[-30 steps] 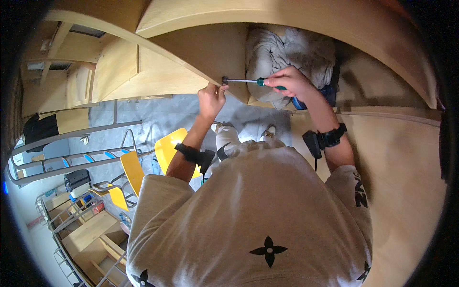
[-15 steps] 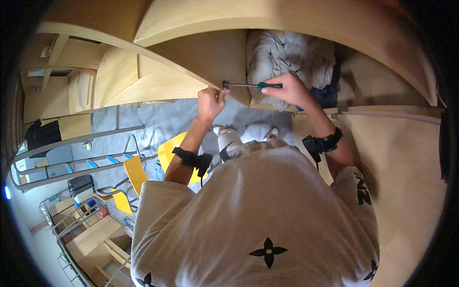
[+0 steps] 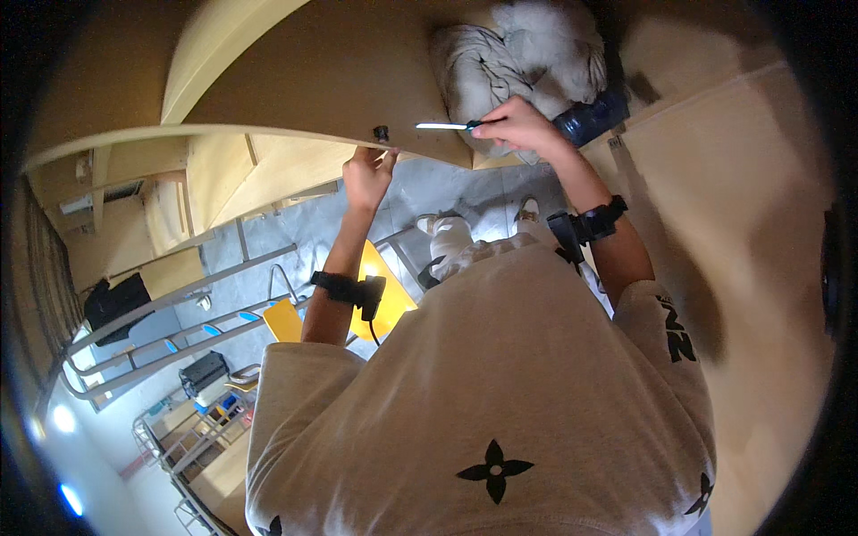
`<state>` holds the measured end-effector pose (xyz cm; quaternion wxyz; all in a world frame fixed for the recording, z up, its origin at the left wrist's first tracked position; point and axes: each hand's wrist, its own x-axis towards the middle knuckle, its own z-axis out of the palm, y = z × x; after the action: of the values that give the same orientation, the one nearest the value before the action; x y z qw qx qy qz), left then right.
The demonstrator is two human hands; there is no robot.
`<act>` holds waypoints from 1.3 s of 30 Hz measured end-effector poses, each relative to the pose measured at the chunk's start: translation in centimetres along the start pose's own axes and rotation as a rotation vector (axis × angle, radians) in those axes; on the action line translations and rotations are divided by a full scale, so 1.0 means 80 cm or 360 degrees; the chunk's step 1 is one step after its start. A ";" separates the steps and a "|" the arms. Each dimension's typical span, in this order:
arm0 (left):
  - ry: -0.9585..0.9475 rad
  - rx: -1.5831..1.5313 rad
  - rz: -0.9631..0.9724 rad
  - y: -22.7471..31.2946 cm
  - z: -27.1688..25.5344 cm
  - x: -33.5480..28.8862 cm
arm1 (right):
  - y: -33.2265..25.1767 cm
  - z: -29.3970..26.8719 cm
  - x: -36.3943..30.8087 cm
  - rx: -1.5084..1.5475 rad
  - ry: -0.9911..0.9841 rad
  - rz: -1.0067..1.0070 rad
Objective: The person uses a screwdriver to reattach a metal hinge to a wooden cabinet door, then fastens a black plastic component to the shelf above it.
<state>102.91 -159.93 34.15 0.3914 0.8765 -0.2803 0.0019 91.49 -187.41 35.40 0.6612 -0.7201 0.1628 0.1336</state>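
My right hand (image 3: 523,128) is closed around the dark green handle of a screwdriver (image 3: 442,126). Its bright shaft points left, toward a small black fitting (image 3: 382,134) on the wooden panel (image 3: 313,76), with a gap between tip and fitting. My left hand (image 3: 367,181) pinches the panel's lower edge just below that fitting; part of its fingers is hidden behind the wood. What else those fingers may hold cannot be made out.
White bedding (image 3: 509,62) lies in the wooden compartment behind my right hand, beside a dark blue bundle (image 3: 590,119). Yellow chairs (image 3: 380,290) stand below on the grey floor. A metal ladder (image 3: 223,326) and a black bag (image 3: 116,308) are at the left.
The screwdriver's tip, at the black fitting before, is now drawn away from it to the right. The whole view has tilted and shifted. My left hand stays by the panel edge.
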 end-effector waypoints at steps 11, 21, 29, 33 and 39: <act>0.0049 0.0226 -0.0087 0.013 0.007 0.003 | 0.000 0.036 0.002 0.0065 -0.0025 -0.0239; 0.0177 0.0423 -0.0130 -0.010 0.008 -0.002 | 0.001 0.037 0.019 -0.0434 0.0068 -0.0800; 0.0162 0.0423 -0.0279 0.013 0.011 -0.010 | -0.011 0.028 0.017 -0.0759 0.0056 -0.0970; 0.0206 0.0418 -0.0206 0.002 0.018 -0.010 | -0.026 0.028 0.014 -0.0902 0.0058 -0.1171; 0.0177 0.0361 -0.0190 0.017 0.007 -0.005 | -0.025 0.013 0.036 -0.0471 -0.0180 -0.0431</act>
<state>101.80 -160.85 34.64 0.3041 0.9288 -0.2034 0.0588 94.97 -186.37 35.92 0.5681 -0.8160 0.0057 0.1062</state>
